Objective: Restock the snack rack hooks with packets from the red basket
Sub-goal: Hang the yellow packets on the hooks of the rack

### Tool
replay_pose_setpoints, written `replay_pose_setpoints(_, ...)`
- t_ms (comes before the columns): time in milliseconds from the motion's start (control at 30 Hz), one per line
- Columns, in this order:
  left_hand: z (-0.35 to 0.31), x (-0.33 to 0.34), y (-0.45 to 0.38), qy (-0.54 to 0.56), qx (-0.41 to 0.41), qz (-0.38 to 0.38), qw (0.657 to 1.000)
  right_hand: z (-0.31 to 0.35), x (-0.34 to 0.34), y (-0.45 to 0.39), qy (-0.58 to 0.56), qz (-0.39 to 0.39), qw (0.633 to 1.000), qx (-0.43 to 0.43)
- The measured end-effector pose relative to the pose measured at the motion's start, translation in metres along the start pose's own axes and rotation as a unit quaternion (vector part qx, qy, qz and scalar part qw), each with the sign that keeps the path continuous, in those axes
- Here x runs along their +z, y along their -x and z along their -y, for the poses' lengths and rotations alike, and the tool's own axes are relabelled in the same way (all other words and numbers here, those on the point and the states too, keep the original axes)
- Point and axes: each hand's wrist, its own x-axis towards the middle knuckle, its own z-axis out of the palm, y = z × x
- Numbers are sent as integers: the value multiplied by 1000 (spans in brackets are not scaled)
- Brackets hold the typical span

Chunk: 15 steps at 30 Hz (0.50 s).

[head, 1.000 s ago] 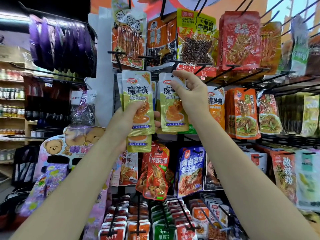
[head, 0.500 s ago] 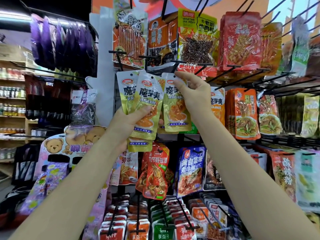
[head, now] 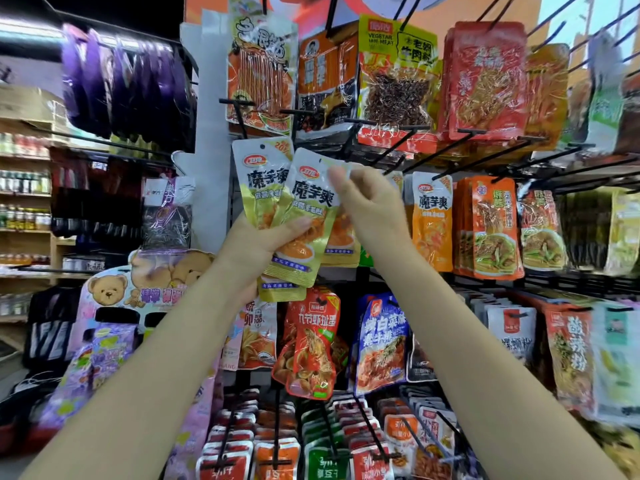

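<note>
My left hand grips a fan of yellow-green snack packets by their lower halves, in front of the rack's middle row. The front packet leans right, a second packet stands behind it, and the bottom of a third shows below my hand. My right hand is at the front packet's top right corner, its blurred fingertips pinching that edge. Behind my right hand a same-kind packet hangs on the rack. The red basket is not in view.
Black wire hooks jut toward me above my hands. Orange packets hang just right of my right hand, with red-orange ones beyond. Red and blue packets hang below. Purple packets fill the upper left.
My right hand left the packet it had at the hook and moved left to the top of the front packet in my left hand. The left hand's fan tilted right.
</note>
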Motion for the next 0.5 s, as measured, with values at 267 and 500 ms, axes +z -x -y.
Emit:
replay_pose_setpoints(267, -1, 1, -3, -75, -36, -104, 991, -2, -21, -13, -85, -40, 995, -39)
replay_pose_setpoints(500, -7, 7, 1, 15, -74, -44, 996, -2, -29, -32, -81, -44, 994, -63)
